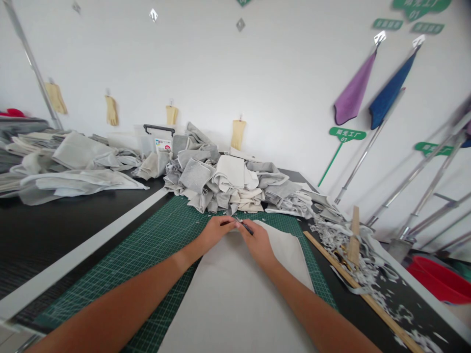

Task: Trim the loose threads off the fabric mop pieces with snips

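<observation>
Both hands sit close together at the center of the frame, low over the work. The right hand (258, 242) is narrowed, its fingers holding a slim dark tool (246, 227); the tool's tip is too small to make out. The left hand (215, 233) is also narrowed, its fingertips at or just beside the tool, but whether it grips cannot be told.

Under both hands lies a pale cloth (235, 299), spread flat on a green cutting mat (167, 240). The mat rests on a black table (69, 228). To the right, a long wooden ruler (368, 299) lies on the table beside a heap of frayed scraps (349, 245).

Just past the mat, a large pile of gray and cream cloth (224, 181) rises. More folded cloth (73, 166) spreads along the table at left. Behind the pile stands a plastic crate (156, 139).

White wall (257, 68) at back. Yellow gloves (111, 111) hang along it. At upper right hang a purple towel (354, 90) and a blue towel (392, 90). Metal poles (415, 171) lean at right; a red basin (437, 279) sits at lower right.
</observation>
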`<action>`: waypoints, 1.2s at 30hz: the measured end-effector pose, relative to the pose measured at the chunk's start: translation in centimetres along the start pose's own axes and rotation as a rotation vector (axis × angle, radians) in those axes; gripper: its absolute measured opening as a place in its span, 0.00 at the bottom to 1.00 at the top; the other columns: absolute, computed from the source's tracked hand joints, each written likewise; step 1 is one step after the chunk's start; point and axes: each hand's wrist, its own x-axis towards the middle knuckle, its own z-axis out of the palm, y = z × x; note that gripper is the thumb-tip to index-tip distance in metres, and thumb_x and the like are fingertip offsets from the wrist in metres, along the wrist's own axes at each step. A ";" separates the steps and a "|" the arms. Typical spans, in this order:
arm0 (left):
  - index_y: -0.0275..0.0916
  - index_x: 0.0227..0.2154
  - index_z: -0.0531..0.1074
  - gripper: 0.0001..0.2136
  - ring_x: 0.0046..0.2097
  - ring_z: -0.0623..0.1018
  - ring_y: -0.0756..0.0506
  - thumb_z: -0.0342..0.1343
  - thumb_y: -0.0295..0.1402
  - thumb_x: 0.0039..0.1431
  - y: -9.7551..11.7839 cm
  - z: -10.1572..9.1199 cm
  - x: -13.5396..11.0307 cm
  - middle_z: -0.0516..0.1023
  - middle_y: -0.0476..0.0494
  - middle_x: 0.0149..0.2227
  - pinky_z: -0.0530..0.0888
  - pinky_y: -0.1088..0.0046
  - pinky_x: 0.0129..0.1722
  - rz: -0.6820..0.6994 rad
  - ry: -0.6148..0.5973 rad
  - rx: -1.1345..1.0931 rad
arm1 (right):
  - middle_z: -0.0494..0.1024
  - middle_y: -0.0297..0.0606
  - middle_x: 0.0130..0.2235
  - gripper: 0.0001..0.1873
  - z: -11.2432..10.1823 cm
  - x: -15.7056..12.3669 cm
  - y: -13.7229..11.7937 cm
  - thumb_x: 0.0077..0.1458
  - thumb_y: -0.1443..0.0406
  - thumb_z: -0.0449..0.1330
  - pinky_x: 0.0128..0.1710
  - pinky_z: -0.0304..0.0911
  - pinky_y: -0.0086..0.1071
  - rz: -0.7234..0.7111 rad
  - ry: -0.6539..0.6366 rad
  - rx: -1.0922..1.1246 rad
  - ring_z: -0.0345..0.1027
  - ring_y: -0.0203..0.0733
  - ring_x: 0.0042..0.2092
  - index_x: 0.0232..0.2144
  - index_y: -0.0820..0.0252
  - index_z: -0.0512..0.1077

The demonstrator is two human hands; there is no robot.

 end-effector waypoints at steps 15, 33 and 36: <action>0.38 0.38 0.80 0.14 0.41 0.78 0.43 0.58 0.43 0.58 0.4 0.1 -0.1 0.82 0.44 0.38 0.71 0.72 0.42 -0.033 0.028 -0.056 | 0.71 0.32 0.24 0.22 0.0 0.8 1.6 0.59 0.48 0.53 0.25 0.55 0.28 0.152 0.040 0.203 0.61 0.37 0.25 0.31 0.59 0.74; 0.37 0.38 0.77 0.12 0.38 0.75 0.46 0.52 0.38 0.62 1.9 0.1 -0.3 0.79 0.45 0.35 0.69 0.74 0.39 0.066 0.063 0.100 | 0.81 0.37 0.38 0.15 -3.1 2.5 1.4 0.58 0.55 0.57 0.41 0.63 0.33 0.014 -0.187 0.154 0.72 0.45 0.40 0.37 0.58 0.78; 0.37 0.38 0.76 0.12 0.39 0.75 0.47 0.51 0.37 0.63 2.6 0.4 -0.5 0.79 0.46 0.36 0.69 0.75 0.40 0.079 0.080 0.131 | 0.80 0.36 0.38 0.14 -3.6 2.5 1.0 0.57 0.55 0.59 0.42 0.62 0.33 0.035 -0.218 0.167 0.72 0.44 0.40 0.39 0.57 0.78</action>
